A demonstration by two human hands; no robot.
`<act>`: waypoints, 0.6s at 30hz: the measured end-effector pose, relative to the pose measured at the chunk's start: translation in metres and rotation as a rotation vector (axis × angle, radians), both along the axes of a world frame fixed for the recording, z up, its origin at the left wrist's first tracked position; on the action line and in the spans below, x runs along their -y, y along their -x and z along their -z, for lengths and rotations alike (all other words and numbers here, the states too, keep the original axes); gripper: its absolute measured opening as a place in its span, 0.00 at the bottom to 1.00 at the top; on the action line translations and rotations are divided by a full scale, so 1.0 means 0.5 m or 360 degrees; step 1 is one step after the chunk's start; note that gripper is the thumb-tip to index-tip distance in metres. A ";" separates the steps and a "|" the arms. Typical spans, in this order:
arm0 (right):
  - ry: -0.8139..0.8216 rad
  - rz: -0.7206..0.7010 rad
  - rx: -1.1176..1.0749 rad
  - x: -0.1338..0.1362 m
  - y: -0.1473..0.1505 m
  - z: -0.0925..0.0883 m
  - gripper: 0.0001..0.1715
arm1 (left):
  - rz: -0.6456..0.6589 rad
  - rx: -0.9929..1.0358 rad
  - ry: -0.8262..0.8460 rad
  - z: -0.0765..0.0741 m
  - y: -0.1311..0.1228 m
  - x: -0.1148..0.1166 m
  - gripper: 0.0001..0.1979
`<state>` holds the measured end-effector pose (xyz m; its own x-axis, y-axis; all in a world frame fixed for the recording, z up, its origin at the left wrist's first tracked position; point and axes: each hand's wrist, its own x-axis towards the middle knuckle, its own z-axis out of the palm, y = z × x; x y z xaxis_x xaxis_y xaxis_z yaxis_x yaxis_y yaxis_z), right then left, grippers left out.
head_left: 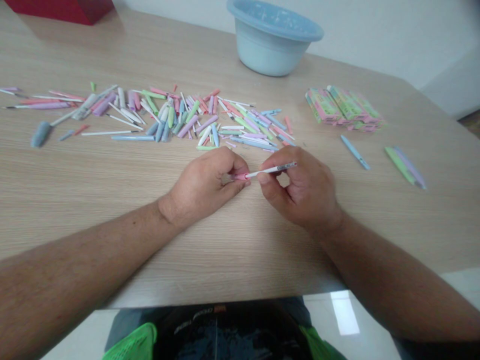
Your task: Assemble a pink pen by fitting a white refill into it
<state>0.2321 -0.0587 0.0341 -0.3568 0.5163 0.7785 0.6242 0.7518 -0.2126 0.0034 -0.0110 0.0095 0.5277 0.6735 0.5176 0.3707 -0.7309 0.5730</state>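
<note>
Near the table's middle, my left hand pinches a small pink pen part, mostly covered by the fingers. My right hand grips a white pen refill with dark print towards its right end, between thumb and fingers. The refill's left end meets the opening of the pink part; how deep it sits I cannot tell. Just beyond both hands lies a long loose pile of pastel pen parts in pink, green, blue, purple and white, with several white refills among them.
At the back stands a light blue basin. Stacked green and pink packs lie at the right, with a blue pen and a green and purple pair of pens nearer. A red box sits at the far left.
</note>
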 end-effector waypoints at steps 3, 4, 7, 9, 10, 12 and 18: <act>0.0119 0.0043 -0.0117 0.000 -0.001 0.001 0.04 | -0.0028 -0.0001 0.0035 -0.005 -0.001 0.000 0.02; 0.0192 0.0062 -0.0181 0.000 -0.001 0.002 0.05 | -0.0034 -0.0002 0.0049 -0.006 -0.002 0.000 0.03; 0.0451 0.0063 -0.0397 -0.002 -0.002 0.008 0.09 | -0.0023 0.0000 0.0069 -0.009 -0.003 -0.002 0.05; 0.0581 0.0032 -0.0510 -0.007 -0.004 0.014 0.10 | -0.0003 0.0003 0.0057 -0.009 -0.004 -0.003 0.05; 0.0622 0.0020 -0.0551 -0.010 -0.006 0.017 0.10 | 0.0002 0.0003 0.0050 -0.010 -0.004 -0.004 0.05; 0.0676 0.0004 -0.0612 -0.016 -0.009 0.024 0.10 | 0.0012 0.0009 0.0040 -0.010 -0.004 -0.004 0.06; 0.0804 -0.0075 -0.0772 -0.027 -0.012 0.033 0.13 | 0.0013 0.0043 0.0055 -0.015 -0.004 -0.004 0.05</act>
<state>0.2380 -0.0450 0.0176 -0.0611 0.8493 0.5243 0.3395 0.5117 -0.7893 0.0053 -0.0090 0.0170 0.5194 0.6869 0.5083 0.3485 -0.7134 0.6079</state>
